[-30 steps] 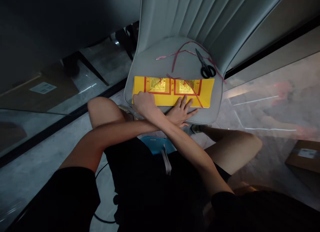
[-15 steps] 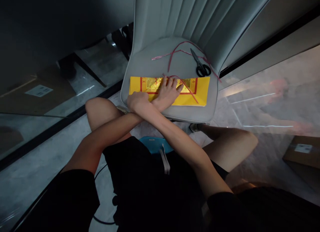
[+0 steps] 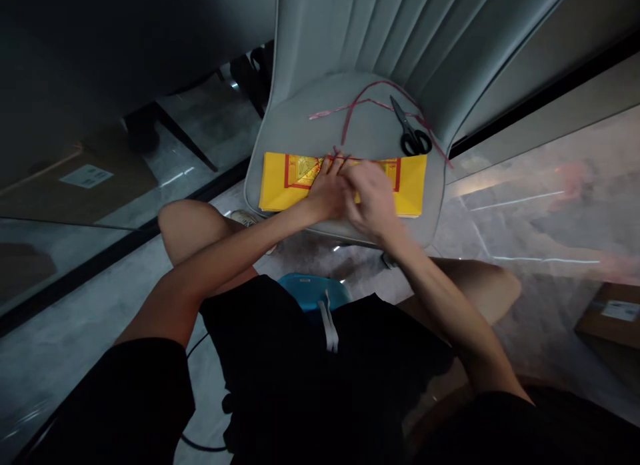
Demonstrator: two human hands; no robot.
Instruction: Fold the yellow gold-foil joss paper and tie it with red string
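Observation:
A stack of yellow paper sheets [image 3: 283,185] with a red and gold printed panel lies across the front of the chair seat. My left hand [image 3: 327,190] rests flat on the middle of the stack, fingers stretched toward its far edge. Beside it, partly overlapping it, my right hand [image 3: 371,195] is closed and somewhat blurred above the paper. It appears to grip a thin red ribbon [image 3: 338,150], which shows near the far edge by the left fingertips; my fingers hide the rest.
Black-handled scissors [image 3: 413,135] lie on the grey chair seat [image 3: 300,128], beside another loose red ribbon [image 3: 370,85]. A blue object [image 3: 310,291] sits between my legs. Cardboard boxes stand on the floor at the left [image 3: 120,175] and right [image 3: 613,318].
My right hand has moved from the left, where its arm crossed over the left one, to the right side of the stack. The ribbon end lying across the paper no longer shows. My left hand stays flat.

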